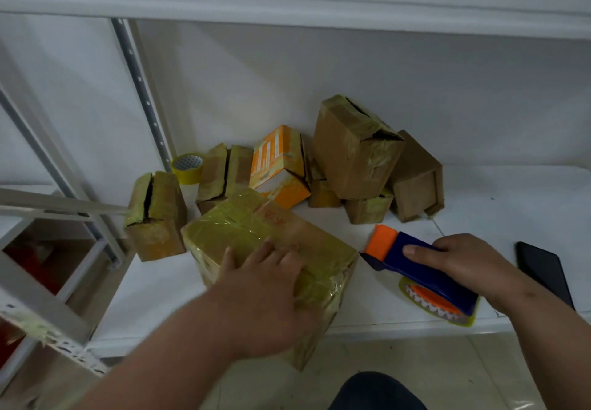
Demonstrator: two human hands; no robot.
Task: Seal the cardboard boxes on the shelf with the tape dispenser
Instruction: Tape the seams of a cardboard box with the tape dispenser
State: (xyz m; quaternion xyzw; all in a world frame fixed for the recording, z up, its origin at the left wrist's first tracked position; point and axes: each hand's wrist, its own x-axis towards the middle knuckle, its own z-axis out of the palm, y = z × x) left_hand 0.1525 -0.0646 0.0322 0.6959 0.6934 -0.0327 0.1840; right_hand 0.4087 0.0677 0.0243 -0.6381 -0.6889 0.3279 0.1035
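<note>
White shelf board (479,192) carries the boxes. I keep my left hand (265,294) flat, fingers spread, on the large yellow-taped cardboard box (256,227) to steady it; my right hand (463,262) grips the blue-and-orange tape dispenser (419,269) just beside its right edge, ready to tape.

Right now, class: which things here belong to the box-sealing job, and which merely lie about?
Job: tape dispenser in right hand; big taped box under left hand; split box.
Lying about: black phone; spare tape roll.
</note>
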